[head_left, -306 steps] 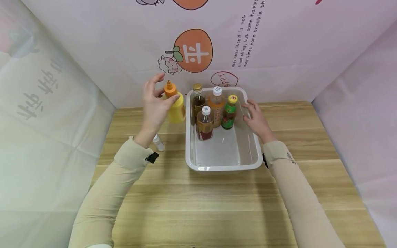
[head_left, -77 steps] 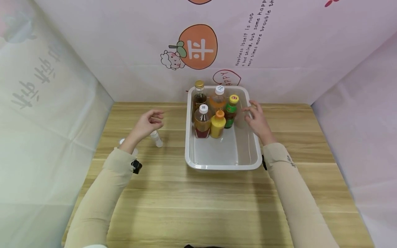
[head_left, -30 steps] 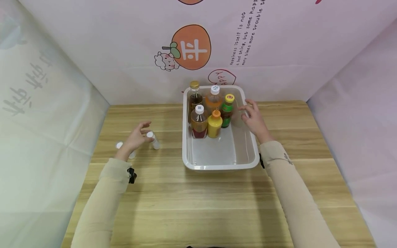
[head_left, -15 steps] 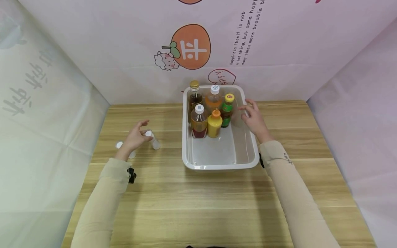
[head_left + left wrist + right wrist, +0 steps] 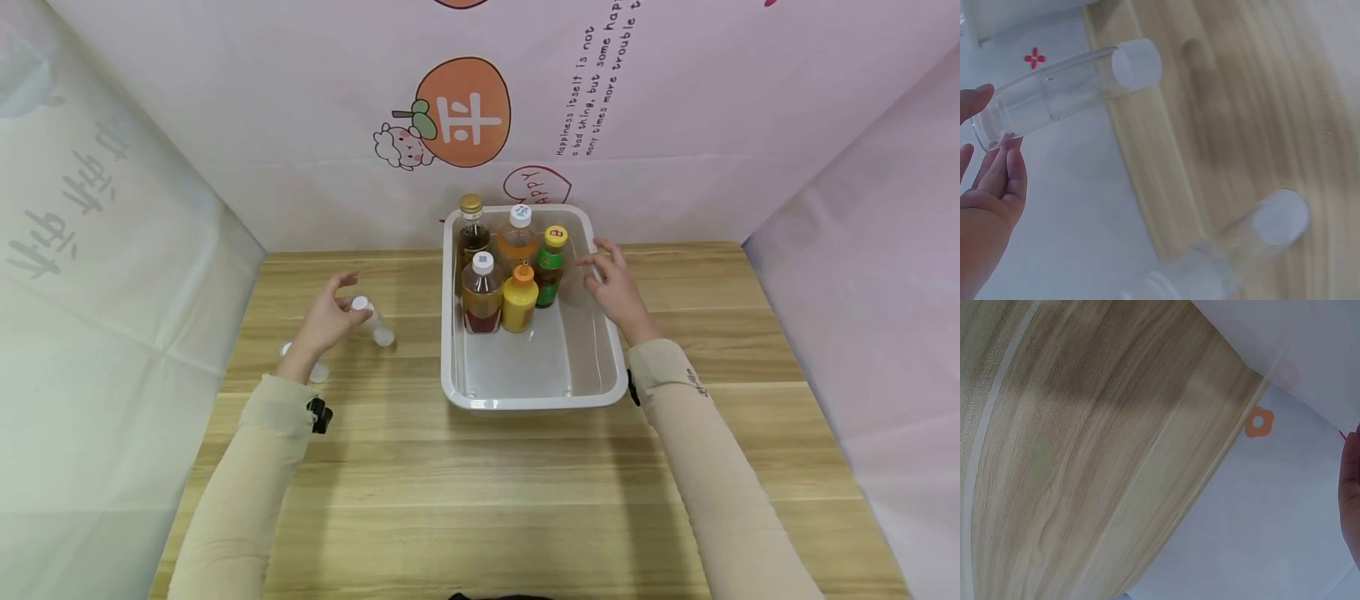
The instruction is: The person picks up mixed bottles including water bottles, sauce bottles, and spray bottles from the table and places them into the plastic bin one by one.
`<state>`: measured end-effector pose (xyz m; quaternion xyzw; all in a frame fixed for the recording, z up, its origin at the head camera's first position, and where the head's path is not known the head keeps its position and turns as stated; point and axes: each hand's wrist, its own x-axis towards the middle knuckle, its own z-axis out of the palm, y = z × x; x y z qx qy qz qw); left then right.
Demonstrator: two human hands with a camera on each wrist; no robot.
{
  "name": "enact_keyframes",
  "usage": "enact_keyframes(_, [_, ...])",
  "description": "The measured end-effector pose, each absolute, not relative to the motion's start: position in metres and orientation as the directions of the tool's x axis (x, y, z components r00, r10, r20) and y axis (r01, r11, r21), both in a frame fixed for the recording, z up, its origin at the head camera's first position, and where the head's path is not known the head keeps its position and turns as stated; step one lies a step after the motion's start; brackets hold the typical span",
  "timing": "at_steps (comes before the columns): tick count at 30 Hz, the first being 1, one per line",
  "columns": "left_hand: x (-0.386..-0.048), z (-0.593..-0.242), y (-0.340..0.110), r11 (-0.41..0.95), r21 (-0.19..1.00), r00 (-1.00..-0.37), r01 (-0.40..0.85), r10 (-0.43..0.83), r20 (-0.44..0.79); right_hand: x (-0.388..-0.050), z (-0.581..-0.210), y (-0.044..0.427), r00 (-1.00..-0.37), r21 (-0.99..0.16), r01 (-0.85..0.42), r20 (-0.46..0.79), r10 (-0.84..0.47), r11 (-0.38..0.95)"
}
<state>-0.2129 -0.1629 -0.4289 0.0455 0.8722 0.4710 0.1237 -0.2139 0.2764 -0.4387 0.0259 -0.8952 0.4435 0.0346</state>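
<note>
In the head view my left hand pinches the top of a small clear bottle with a white cap, left of the basin. The left wrist view shows this clear bottle tilted, thumb and fingers at one end and its frosted white end pointing away. A similar second clear bottle stands by my left wrist, partly hidden behind it. My right hand hovers at the right rim of the white basin, fingers loosely bent, holding nothing visible. Only an edge of the right hand shows in the right wrist view.
Inside the basin stand a gold-capped dark bottle, two white-capped bottles, one orange and one dark red, a yellow squeeze bottle and a green-labelled bottle. Printed cloth walls the wooden table.
The yellow squeeze bottle has gone from my left hand into the basin. My left hand then reached the small clear bottle, which has just shifted slightly away from me. The right hand stays put.
</note>
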Motion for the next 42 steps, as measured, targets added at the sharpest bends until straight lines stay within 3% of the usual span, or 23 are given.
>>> enact_keyframes(17, [-0.221, -0.39, -0.135, 0.39, 0.919, -0.994, 0.061, 0.107, 0.02, -0.213, -0.437, 0.276, -0.998, -0.8, -0.059, 0.06, -0.017, 0.597])
enact_keyframes(28, [-0.219, -0.363, -0.111, 0.188, 0.974, -0.991, 0.125, -0.03, 0.133, -0.214, -0.439, 0.277, -0.997, -0.793, -0.066, 0.076, -0.009, 0.606])
enact_keyframes(42, [-0.219, -0.339, -0.081, 0.124, 0.971, -0.979, 0.202, -0.011, 0.205, -0.213, -0.438, 0.277, -0.998, -0.78, -0.055, 0.06, -0.012, 0.624])
